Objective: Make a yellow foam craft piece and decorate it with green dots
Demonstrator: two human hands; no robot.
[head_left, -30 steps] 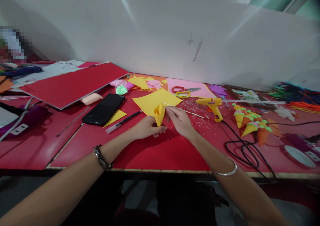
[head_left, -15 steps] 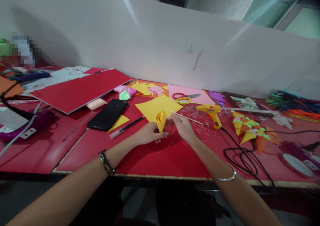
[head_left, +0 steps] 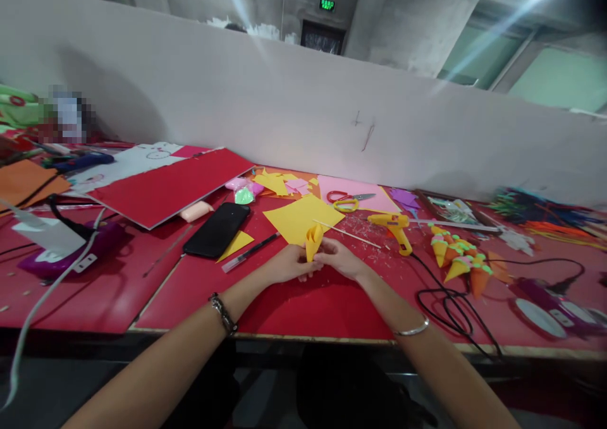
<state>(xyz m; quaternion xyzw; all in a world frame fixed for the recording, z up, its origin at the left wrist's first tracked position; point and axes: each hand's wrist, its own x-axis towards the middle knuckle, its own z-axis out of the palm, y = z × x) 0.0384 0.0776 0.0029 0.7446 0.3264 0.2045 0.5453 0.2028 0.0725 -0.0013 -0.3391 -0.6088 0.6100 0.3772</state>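
Observation:
A yellow rolled paper cone (head_left: 312, 244), its wide end upward, stands between my hands above the red table. My left hand (head_left: 289, 263) grips its lower left side, thumb across the front. From the right, my right hand (head_left: 342, 259) pinches the cone's edge, fingers bent against it; part of the fingertips is hidden. Just behind lies a yellow paper sheet (head_left: 294, 217), with a thin wooden stick (head_left: 353, 235) beside it. To the right rests a yellow glue gun (head_left: 396, 230) with a black cord.
Left are a black phone (head_left: 217, 230), a pen (head_left: 251, 252), a red board (head_left: 171, 186) and a purple power strip (head_left: 102, 252). Scissors (head_left: 351, 200) lie at the back. Right are finished paper ice-cream cones (head_left: 459, 258) and another purple power strip (head_left: 554, 309). A white partition (head_left: 284, 107) rises behind.
My right hand has moved left and down, its fingers now at the cone's side. The left hand still holds the cone. The camera view has tilted upward.

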